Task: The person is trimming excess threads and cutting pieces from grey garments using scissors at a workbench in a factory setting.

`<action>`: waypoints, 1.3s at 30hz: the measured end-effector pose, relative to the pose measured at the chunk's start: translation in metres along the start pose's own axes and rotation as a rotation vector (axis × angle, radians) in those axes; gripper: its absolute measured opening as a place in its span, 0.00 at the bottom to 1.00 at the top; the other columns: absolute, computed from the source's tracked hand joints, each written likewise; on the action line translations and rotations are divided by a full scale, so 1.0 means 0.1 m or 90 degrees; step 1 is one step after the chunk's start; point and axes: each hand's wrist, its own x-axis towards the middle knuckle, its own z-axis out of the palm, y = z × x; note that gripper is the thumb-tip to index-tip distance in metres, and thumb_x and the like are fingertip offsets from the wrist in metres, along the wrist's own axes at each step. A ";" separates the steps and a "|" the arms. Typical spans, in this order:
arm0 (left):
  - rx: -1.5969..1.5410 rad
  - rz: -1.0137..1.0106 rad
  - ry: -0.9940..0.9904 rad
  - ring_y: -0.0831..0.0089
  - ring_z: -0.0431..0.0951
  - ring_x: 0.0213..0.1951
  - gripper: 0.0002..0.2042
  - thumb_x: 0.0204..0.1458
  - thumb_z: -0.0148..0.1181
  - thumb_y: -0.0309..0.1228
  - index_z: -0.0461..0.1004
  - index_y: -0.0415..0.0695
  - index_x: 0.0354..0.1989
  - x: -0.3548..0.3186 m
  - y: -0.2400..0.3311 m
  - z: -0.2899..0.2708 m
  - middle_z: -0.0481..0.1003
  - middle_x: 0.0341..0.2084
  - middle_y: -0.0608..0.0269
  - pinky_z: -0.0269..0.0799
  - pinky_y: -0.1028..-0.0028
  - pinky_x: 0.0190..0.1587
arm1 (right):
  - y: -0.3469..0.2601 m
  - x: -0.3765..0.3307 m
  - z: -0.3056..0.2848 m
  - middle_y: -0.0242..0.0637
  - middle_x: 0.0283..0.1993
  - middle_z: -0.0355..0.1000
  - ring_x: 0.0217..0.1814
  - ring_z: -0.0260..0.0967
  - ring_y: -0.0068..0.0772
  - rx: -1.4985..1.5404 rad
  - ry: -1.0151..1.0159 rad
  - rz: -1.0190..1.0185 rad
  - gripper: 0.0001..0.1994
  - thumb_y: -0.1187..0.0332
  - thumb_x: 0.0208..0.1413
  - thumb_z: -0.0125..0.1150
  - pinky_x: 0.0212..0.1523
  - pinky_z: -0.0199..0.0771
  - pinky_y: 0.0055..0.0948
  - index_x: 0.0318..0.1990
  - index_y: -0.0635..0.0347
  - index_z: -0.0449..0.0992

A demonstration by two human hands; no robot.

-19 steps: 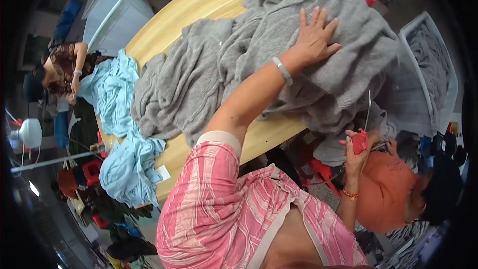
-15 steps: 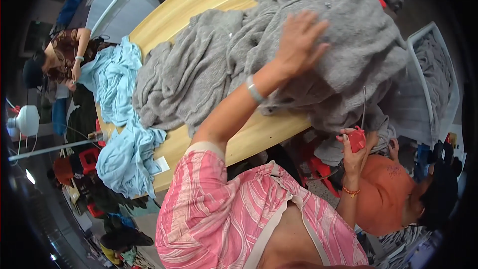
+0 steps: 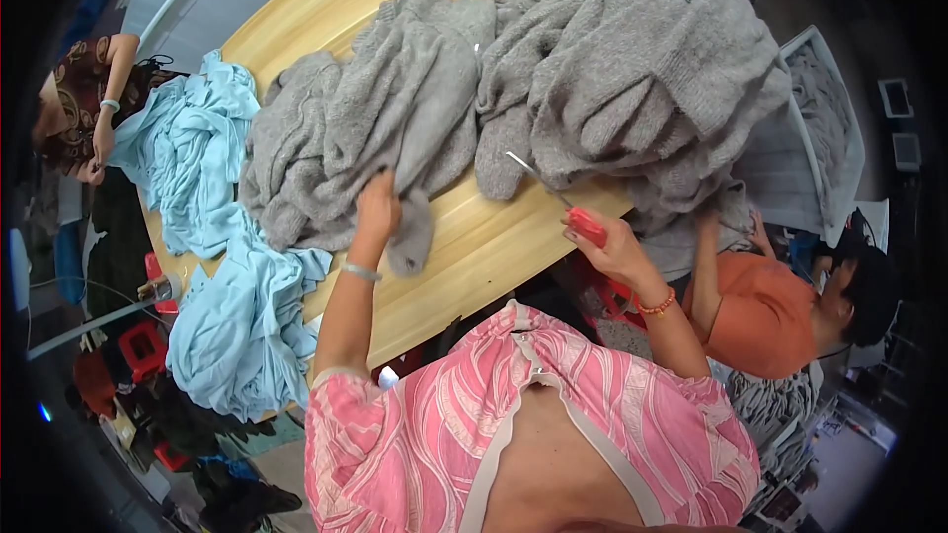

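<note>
Left hand (image 3: pixel 378 205) is clenched on a fold of the grey knit sweater (image 3: pixel 370 128) lying on the left half of the wooden table (image 3: pixel 474 237), just beside a second grey sweater pile (image 3: pixel 642 79) heaped toward the table's right edge. Right hand (image 3: pixel 614 249) grips red-handled scissors (image 3: pixel 563 205), blades pointing up-left at that second pile, tip close to it but contact can't be confirmed. Light blue cloth (image 3: pixel 217 237) hangs over the table's left edge; a person in an orange top (image 3: pixel 765 311) sits at right, another person's arm (image 3: pixel 109 99) at far left.
</note>
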 end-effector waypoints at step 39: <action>-0.348 0.115 -0.056 0.59 0.76 0.36 0.11 0.49 0.61 0.30 0.75 0.42 0.40 -0.57 1.83 -0.45 0.75 0.33 0.53 0.72 0.67 0.38 | 0.11 0.11 0.01 0.43 0.45 0.70 0.45 0.72 0.36 -0.011 0.086 -0.067 0.16 0.76 0.51 0.55 0.47 0.69 0.28 0.49 0.65 0.71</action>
